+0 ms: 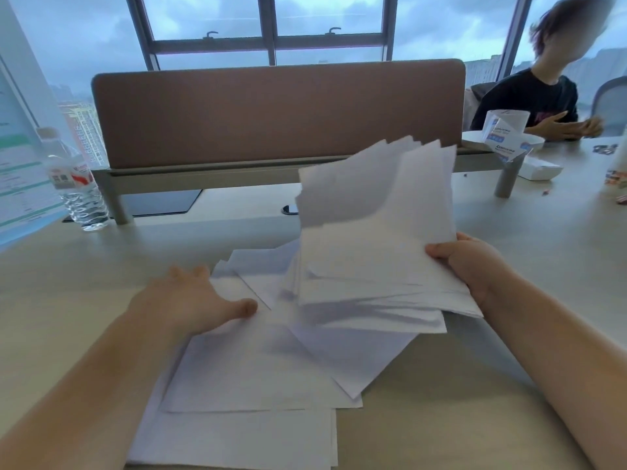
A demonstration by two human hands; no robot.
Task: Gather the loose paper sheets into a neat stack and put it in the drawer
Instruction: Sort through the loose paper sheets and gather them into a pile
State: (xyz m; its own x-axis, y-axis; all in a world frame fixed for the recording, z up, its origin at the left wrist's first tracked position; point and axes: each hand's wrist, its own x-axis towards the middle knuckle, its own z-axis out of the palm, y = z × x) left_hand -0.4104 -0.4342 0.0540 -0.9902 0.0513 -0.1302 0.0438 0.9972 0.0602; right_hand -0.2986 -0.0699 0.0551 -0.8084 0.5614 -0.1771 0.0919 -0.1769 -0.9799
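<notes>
Several white paper sheets (251, 378) lie spread and overlapping on the desk in front of me. My right hand (470, 262) grips a fanned bundle of sheets (376, 228) by its right edge and holds it tilted up above the pile. My left hand (193, 300) rests flat, fingers apart, on the sheets at the left of the pile. No drawer is in view.
The beige desk (68, 300) runs to a brown divider panel (278, 110) at the back. A plastic water bottle (79, 191) stands at the left. Another person (529, 103) sits at the far right with folded paper cards (505, 137) and a white box (539, 171).
</notes>
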